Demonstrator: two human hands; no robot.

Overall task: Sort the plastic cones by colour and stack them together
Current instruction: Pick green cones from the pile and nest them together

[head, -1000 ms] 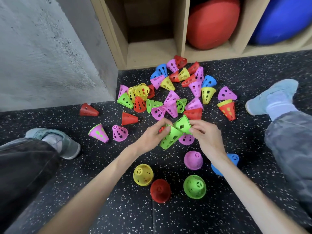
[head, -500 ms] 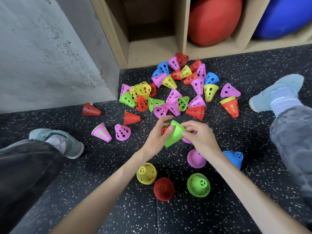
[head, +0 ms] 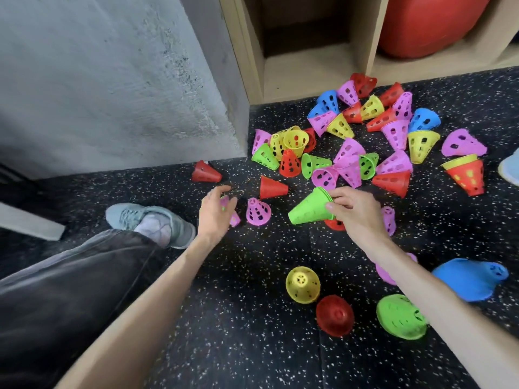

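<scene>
My right hand (head: 354, 211) grips the rim of a nested green cone stack (head: 309, 207), tip pointing left, just above the floor. My left hand (head: 214, 211) hovers with fingers spread over a pink cone with green inside (head: 233, 217), touching or nearly touching it. Another pink cone (head: 257, 212) stands just to its right. A mixed pile of cones (head: 365, 144) lies beyond. Near me stand upright stacks: yellow (head: 302, 284), red (head: 334, 315), green (head: 400, 320), blue (head: 471, 277), and a pink one (head: 386, 272) partly hidden by my right forearm.
A wooden shelf unit (head: 306, 71) stands behind the pile, holding a red ball (head: 429, 23). A concrete wall (head: 112, 80) is on the left. My left shoe (head: 148, 223) and leg lie at left; a shoe tip (head: 509, 167) shows at the right edge. Two loose red cones (head: 205, 172) lie on the speckled floor.
My left hand let go of the green cones and moved left to the pink cone. The two green cones are now nested, held by my right hand alone.
</scene>
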